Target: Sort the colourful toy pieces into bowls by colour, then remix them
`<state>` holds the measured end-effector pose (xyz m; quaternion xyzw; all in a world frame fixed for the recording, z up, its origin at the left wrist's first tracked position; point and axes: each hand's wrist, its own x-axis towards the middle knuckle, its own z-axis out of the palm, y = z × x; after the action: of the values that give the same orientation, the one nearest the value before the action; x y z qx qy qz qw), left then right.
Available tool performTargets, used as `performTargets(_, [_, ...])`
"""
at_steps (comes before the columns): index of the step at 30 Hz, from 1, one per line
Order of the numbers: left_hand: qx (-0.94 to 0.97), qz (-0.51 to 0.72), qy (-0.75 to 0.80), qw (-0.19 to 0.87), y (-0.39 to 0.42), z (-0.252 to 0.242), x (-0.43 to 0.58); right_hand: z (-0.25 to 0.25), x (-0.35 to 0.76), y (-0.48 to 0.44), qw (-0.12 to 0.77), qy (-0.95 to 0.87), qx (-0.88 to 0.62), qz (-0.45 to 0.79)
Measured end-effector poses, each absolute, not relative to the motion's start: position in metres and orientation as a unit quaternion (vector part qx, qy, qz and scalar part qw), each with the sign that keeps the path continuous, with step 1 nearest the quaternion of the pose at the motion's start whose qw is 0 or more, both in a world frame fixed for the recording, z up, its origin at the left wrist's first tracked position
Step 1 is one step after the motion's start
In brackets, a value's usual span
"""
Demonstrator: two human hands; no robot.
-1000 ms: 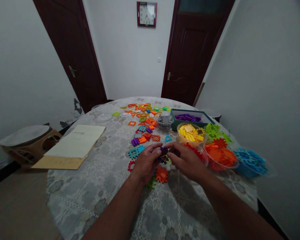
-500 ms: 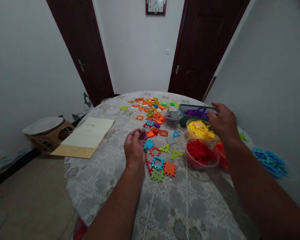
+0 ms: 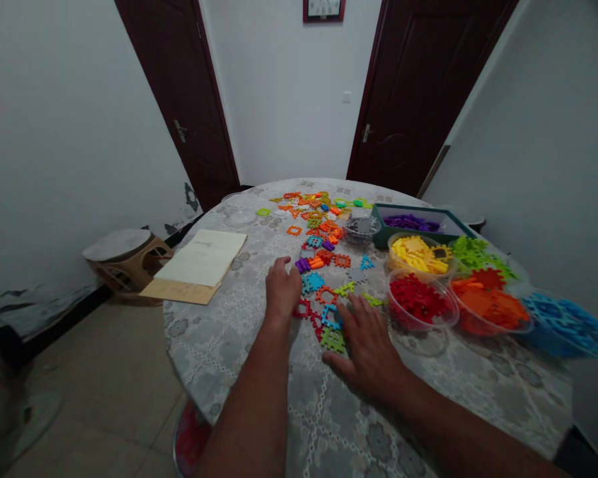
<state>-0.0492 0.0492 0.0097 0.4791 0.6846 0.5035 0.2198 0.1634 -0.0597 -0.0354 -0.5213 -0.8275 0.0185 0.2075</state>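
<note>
Beside a purple plastic piece [image 3: 303, 265], my left hand [image 3: 283, 292] rests low over the table with fingers loosely apart; I see nothing in it. My right hand [image 3: 371, 338] lies palm down with its fingers spread. Its fingertips are at a blue square interlocking piece [image 3: 331, 317] and over the spot right of it. A green square piece [image 3: 333, 340] shows just left of the right thumb. Around the hands lie a light-blue piece [image 3: 313, 283], an orange-red frame piece [image 3: 325, 295], dark-red pieces [image 3: 303, 308] and a yellow-green triangle [image 3: 345, 289].
Clear tubs of red [image 3: 418, 299], yellow [image 3: 418, 255], orange [image 3: 491, 305], green [image 3: 481, 257] and blue pieces [image 3: 563, 322] stand right. Behind are a tub of grey pieces [image 3: 363, 227] and a green box [image 3: 381, 236] with purple pieces. Paper [image 3: 204, 255] lies left.
My right hand has come from above the purple-piece box down to the pieces in front of me. My left hand has turned palm down and lowered. The view has shifted left.
</note>
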Motion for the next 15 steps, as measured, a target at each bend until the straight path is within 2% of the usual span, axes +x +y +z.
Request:
performTargets(3, [0.568,0.347,0.734,0.135,0.041,0.009,-0.046,-0.038,0.163,-0.054,0.199,-0.817,-0.542,-0.004])
performTargets(7, [0.632,0.206,0.739,0.109,0.034,0.008,-0.035,-0.041,0.165,-0.046,0.2,-0.799,-0.567,-0.013])
performTargets(15, [0.666,0.249,0.681,0.172,0.029,0.005,-0.014,-0.04,0.167,-0.039,0.19,-0.792,-0.58,0.006])
